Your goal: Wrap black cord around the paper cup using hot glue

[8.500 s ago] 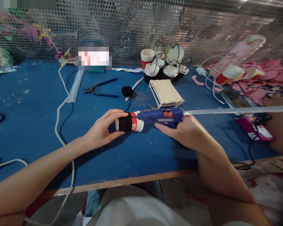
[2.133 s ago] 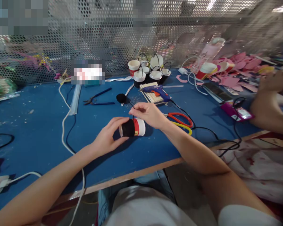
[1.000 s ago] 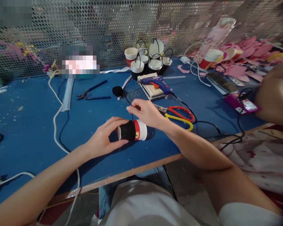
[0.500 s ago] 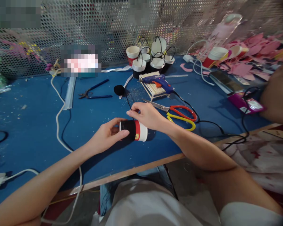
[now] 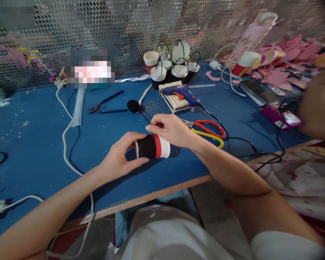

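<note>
A paper cup [image 5: 147, 147] lies on its side just above the blue table, its rim end wrapped in black yarn and its base end red and white. My left hand [image 5: 126, 151] grips the wrapped end, thumb below and fingers above. Pinched between the thumb and fingers of my right hand [image 5: 166, 129] is the black yarn [image 5: 146, 118], beside the cup's upper side. That strand runs back to a small ball of black yarn [image 5: 133, 106] on the table.
Scissors [image 5: 209, 129] lie right of my right hand. Behind them, a blue glue gun [image 5: 182, 95] rests on a stick rack [image 5: 170, 101]. Pliers [image 5: 105, 104] lie left, near glue sticks [image 5: 78, 108]. Several black-wrapped cups with handles [image 5: 180, 72] stand at the back. Someone's arm [image 5: 318, 104] is at right.
The cup has turned in my left hand; its yellow mark is out of sight. The yarn ball has shifted slightly left. My right hand still pinches the strand.
</note>
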Demonstrator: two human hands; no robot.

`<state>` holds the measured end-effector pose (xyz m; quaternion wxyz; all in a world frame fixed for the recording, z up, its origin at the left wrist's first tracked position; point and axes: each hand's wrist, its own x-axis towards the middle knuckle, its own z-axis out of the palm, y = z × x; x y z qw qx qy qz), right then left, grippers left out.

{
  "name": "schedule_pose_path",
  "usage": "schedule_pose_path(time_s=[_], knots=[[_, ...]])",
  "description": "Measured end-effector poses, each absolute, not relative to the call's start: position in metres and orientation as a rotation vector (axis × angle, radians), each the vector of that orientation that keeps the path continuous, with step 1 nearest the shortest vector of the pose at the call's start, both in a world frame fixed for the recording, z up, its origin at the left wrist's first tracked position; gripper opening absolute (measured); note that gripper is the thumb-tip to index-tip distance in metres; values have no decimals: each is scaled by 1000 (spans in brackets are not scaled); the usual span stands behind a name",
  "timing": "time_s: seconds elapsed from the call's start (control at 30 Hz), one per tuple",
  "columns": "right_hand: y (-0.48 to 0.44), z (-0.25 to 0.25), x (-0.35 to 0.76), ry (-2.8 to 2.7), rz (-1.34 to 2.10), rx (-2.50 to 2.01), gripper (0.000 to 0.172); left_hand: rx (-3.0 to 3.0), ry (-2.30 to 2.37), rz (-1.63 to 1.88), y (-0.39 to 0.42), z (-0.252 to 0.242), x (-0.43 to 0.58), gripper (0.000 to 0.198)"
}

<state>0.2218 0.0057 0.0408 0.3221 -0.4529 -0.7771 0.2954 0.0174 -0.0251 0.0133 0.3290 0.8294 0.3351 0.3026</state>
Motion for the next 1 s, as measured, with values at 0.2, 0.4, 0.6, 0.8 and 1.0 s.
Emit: schedule_pose_path(time_s=[0.2,0.4,0.6,0.8,1.0], knots=[[6,40,222,-2044,772,-1182,29,2251,842,777,-24,12,16,52],[12,36,223,-2046,906,-1100,28,2368,829,715,-26,16,17,49],[16,37,217,-2039,1097,-998,27,2508,737,578,-34,20,19,57],[20,29,204,-2097,1082,-982,27,2498,804,463,-36,20,19,61],[32,46,228,-1875,789,-1339,29,2403,900,542,-26,20,16,57]])
